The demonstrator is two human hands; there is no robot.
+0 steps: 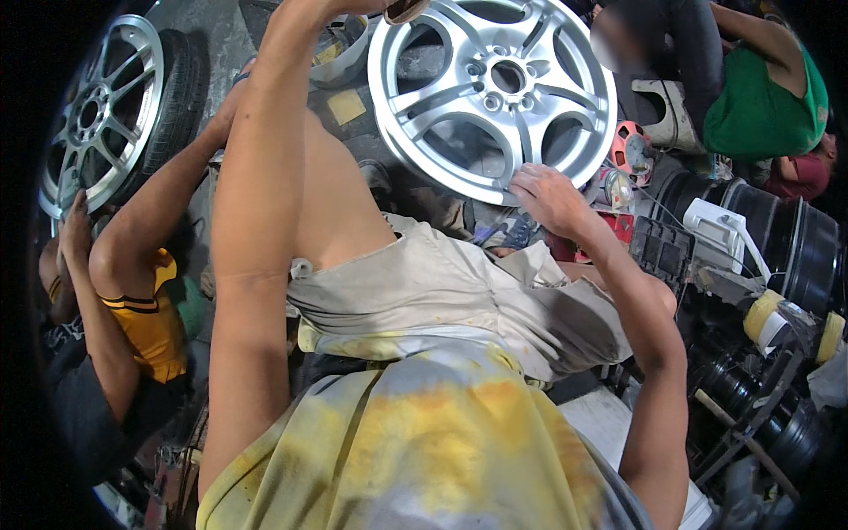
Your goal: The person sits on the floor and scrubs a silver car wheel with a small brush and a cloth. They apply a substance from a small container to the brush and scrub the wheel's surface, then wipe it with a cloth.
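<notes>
A silver alloy wheel rim [579,97] with split spokes and a central hub hole lies tilted in front of my knees. My right hand [552,199] grips its near edge, with the fingertips bent over the lip beside a spoke. At the top edge of the picture, my left hand [358,4] is partly cut off above the rim's far left side. A small brown curved piece [406,10] shows at its fingers, too cropped to name the kind.
A bucket [340,57] and a yellow square [346,107] lie left of the rim. Another person [146,291] handles a spoked wheel [132,106] beside a tyre [177,97]. A person in green [768,102] sits at right, near a white case [714,231] and black wheels [813,252].
</notes>
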